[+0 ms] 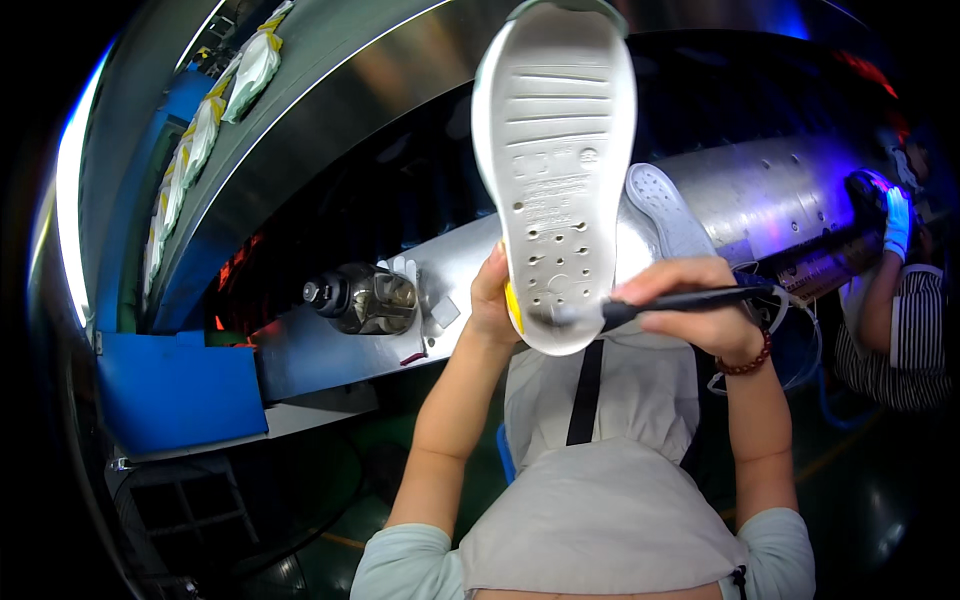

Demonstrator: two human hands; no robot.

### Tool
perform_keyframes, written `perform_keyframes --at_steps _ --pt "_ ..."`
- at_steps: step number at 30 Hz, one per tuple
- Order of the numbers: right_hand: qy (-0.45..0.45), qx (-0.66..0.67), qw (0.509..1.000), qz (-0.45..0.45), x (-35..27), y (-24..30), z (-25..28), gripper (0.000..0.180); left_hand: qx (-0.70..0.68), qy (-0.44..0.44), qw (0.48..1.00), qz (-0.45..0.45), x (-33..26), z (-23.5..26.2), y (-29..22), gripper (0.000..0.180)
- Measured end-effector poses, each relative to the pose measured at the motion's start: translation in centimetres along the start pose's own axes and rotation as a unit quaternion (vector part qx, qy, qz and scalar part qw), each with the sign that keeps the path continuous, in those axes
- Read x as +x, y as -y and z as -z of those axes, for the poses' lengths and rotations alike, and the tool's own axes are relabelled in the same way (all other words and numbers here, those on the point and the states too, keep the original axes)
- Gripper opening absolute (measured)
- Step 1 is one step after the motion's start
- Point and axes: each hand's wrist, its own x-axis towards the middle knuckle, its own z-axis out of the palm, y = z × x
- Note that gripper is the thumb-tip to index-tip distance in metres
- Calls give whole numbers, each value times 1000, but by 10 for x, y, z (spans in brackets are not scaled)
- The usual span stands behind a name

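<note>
Shoe sole held upright in the left hand, brush tip at its heel end.

The left hand (492, 300) grips the white shoe sole (555, 170) at its lower edge, fingers clamped around the heel; the sole's long axis runs near vertical, toe end up, tread side toward the viewer. The right hand (690, 300) lies just right of the heel, fingers closed on a black brush (680, 300) held near horizontal, its tip touching the sole's lower part. The right hand is thus the nearer to the contact point. Behind, a second white sole (665, 210) rests on a metal conveyor housing (770, 180). A blue bin (180, 390) sits at the left; its contents cannot be seen. A co-worker's gloved hand (897, 222) works at far right.
</note>
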Motion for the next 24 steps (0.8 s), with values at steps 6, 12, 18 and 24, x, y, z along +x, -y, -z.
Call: perform_keyframes --at_steps 6,12,18,24 --pt "210 -63 976 12 5 7 18 18 45 14 981 188 2 -14 -25 64" --pt "216 -134 967 17 10 4 14 17 57 -46 946 315 5 -20 -31 61" --pt "197 -191 961 25 13 22 24 18 -10 -77 918 388 -2 -5 -30 50" --pt "304 -189 934 12 17 28 29 16 93 -121 885 440 -4 -7 -29 46"
